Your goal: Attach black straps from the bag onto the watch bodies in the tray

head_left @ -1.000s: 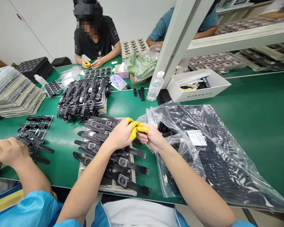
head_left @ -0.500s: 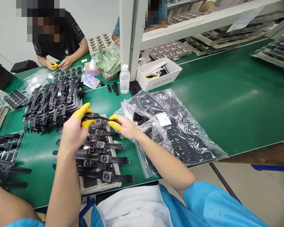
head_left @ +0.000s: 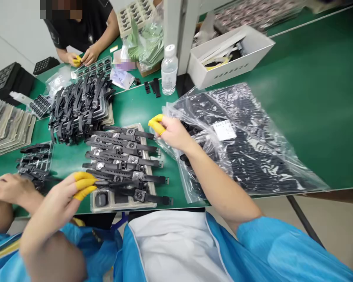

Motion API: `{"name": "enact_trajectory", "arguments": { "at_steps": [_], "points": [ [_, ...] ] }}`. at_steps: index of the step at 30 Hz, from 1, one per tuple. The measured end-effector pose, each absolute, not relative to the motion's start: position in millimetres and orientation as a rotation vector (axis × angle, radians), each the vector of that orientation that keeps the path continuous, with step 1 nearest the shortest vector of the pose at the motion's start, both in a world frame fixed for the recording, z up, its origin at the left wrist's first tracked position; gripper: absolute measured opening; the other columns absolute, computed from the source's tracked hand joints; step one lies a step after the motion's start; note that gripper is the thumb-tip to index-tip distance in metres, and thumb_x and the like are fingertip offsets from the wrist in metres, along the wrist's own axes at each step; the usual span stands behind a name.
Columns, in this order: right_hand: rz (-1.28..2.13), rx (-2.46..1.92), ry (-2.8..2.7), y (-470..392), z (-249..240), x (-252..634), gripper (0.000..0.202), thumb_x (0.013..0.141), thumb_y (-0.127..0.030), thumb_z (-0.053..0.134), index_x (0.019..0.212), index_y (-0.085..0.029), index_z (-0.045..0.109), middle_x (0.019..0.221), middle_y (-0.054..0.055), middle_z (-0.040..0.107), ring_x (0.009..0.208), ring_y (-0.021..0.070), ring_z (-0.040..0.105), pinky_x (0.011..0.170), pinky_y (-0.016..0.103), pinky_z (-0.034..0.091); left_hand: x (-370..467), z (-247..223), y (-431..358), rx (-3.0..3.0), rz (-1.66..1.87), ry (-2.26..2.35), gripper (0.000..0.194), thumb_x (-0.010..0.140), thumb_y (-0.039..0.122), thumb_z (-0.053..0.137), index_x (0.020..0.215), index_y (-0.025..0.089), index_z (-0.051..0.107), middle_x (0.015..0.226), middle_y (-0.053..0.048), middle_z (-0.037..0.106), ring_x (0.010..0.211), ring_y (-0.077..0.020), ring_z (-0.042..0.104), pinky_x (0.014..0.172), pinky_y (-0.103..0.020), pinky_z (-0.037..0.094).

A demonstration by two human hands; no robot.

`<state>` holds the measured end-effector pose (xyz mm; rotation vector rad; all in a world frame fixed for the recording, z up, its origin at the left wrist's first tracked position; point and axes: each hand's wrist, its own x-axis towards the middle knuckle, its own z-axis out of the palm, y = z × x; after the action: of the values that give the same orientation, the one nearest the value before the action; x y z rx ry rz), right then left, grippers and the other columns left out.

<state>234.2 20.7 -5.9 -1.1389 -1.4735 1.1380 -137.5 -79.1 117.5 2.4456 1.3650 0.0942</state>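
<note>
Several black watches with straps (head_left: 132,159) lie in rows across a pale tray (head_left: 151,188) in front of me. My left hand (head_left: 72,192), with yellow finger covers, pinches the end of a black strap at the tray's lower left. A square black watch case (head_left: 101,199) sits in a tray slot just right of those fingers. Above the tray's upper right corner is my right hand (head_left: 172,131), its yellow-covered thumb and finger pressed together; whether anything is between them is hidden. Beneath that wrist lies a clear bag of black straps (head_left: 249,149).
A water bottle (head_left: 169,70) and a white box (head_left: 232,58) stand behind the bag. At the back left is a stack of strapped watches (head_left: 79,105). A co-worker's hands (head_left: 15,192) are close on the left; another person sits across.
My hands have moved apart. The left has come down to the tray's lower left with a strap; the right no longer holds the dark watch piece. The view has shifted.
</note>
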Motion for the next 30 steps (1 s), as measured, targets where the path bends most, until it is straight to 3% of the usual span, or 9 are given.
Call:
{"name": "enact_trajectory", "arguments": {
  "at_steps": [6, 13, 20, 23, 26, 30],
  "points": [
    [1.149, -1.213, -1.469, 19, -17, 229, 0.027, 0.096, -0.046, 0.067, 0.097, -0.02, 0.067, 0.07, 0.001, 0.058, 0.066, 0.0167, 0.051, 0.066, 0.032, 0.036, -124, 77, -131, 2.187, -0.193, 1.279, 0.04, 0.095, 0.013, 0.04, 0.112, 0.025, 0.075, 0.115, -0.006, 0.077, 0.111, -0.0219, 0.07, 0.099, -0.035, 0.059],
    [1.12, -1.188, -1.524, 17, -22, 228, 0.018, 0.093, -0.038, 0.072, 0.097, -0.02, 0.069, 0.071, 0.001, 0.058, 0.071, 0.0184, 0.051, 0.07, 0.033, 0.035, -126, 41, -141, 2.23, -0.211, 1.678, 0.027, 0.088, 0.005, 0.045, 0.103, 0.021, 0.062, 0.105, -0.007, 0.069, 0.096, -0.024, 0.064, 0.085, -0.038, 0.056],
    [1.104, -1.232, -1.644, 17, -22, 228, 0.009, 0.095, -0.03, 0.068, 0.096, -0.021, 0.07, 0.068, 0.0, 0.059, 0.064, 0.0169, 0.048, 0.067, 0.033, 0.032, -127, 34, -137, 2.475, 0.006, 1.77, 0.022, 0.09, 0.01, 0.052, 0.107, 0.022, 0.059, 0.113, -0.011, 0.063, 0.121, -0.0312, 0.057, 0.107, -0.052, 0.049],
    [1.085, -1.226, -1.669, 17, -22, 227, 0.011, 0.095, -0.031, 0.068, 0.097, -0.021, 0.07, 0.067, -0.001, 0.06, 0.063, 0.017, 0.048, 0.066, 0.033, 0.031, -141, 40, -149, 2.509, 0.002, 1.92, 0.016, 0.09, 0.014, 0.052, 0.101, 0.022, 0.059, 0.107, -0.011, 0.063, 0.111, -0.0313, 0.059, 0.097, -0.049, 0.054],
    [1.058, -1.248, -1.728, 18, -21, 226, 0.014, 0.095, -0.033, 0.064, 0.099, -0.021, 0.07, 0.067, -0.001, 0.061, 0.062, 0.0169, 0.049, 0.065, 0.032, 0.031, -154, 42, -167, 2.469, -0.263, 1.999, 0.013, 0.085, 0.013, 0.052, 0.089, 0.022, 0.06, 0.093, -0.008, 0.062, 0.095, -0.0301, 0.061, 0.08, -0.042, 0.054],
    [1.044, -1.272, -1.787, 18, -19, 224, 0.017, 0.096, -0.035, 0.06, 0.097, -0.021, 0.069, 0.067, -0.001, 0.062, 0.06, 0.0167, 0.05, 0.062, 0.032, 0.031, -149, 40, -177, 2.481, -0.612, 2.03, 0.011, 0.084, 0.014, 0.056, 0.081, 0.021, 0.064, 0.089, -0.009, 0.062, 0.093, -0.0309, 0.062, 0.079, -0.041, 0.053]
  ]
}}
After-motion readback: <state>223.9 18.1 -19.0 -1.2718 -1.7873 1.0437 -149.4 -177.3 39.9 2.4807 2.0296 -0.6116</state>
